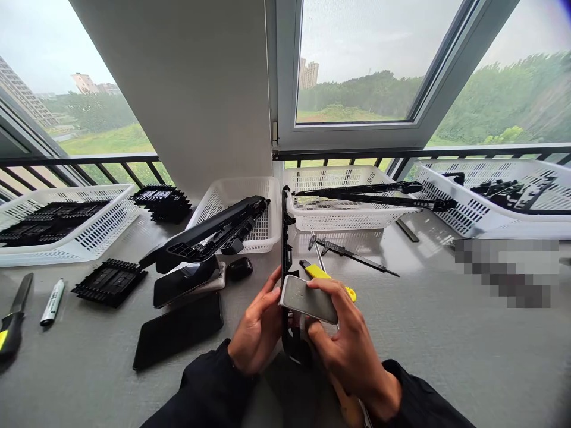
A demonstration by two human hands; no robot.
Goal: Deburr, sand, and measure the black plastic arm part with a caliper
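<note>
A small grey flat block (307, 299) is held just above the table (446, 345), near its front edge, approx. centre of the view. It is pinched by the right hand (352, 351): thumb under, fingers curled over its top and right end, so the hand is half closed on it. The left hand (259, 327) is loosely curled; its fingertips touch the block's left edge, and a long black plastic strip (285, 249) passes between both hands, running away toward the baskets. Whether the strip is actually gripped by the left hand can't be told, since its lower end is hidden behind the fingers.

Just behind the block a yellow-handled tool (317, 271) lies on the table, w/ a caliper (348, 252) beyond it. To the left, a dark phone (178, 330) lies flat, near a black moulded part (109, 281). A marker (52, 301) is seen far left. White baskets (334, 217) w/ black parts are lined up along the window side.
</note>
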